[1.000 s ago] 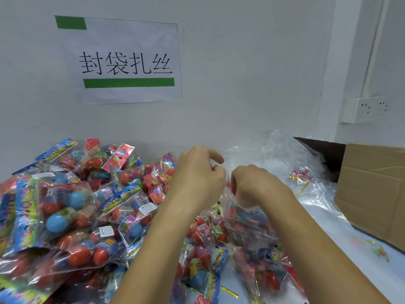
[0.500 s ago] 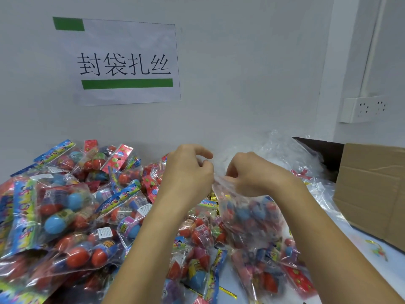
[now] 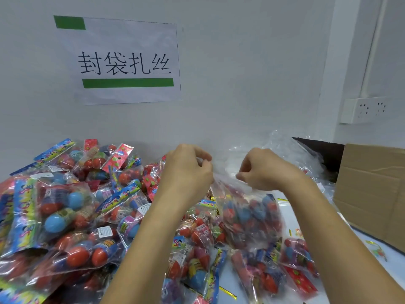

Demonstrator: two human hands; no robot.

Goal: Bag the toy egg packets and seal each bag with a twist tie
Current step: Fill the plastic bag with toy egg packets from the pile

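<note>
On the white table, beside a big heap of toy egg packets at my left, hangs the filled clear bag just below both fists, my left hand and right hand pinching its gathered mouth between them.

The clear bag is motion-blurred, so the packets inside read only as red and blue smears, and its mouth, bunched between the left hand and right hand, hides whether any twist tie is there. Left of the bag, the packet pile runs off the left and bottom edges. Right of the bag, the cardboard box is cut by the right edge, and small gold scraps below the box are too small to identify.
</note>
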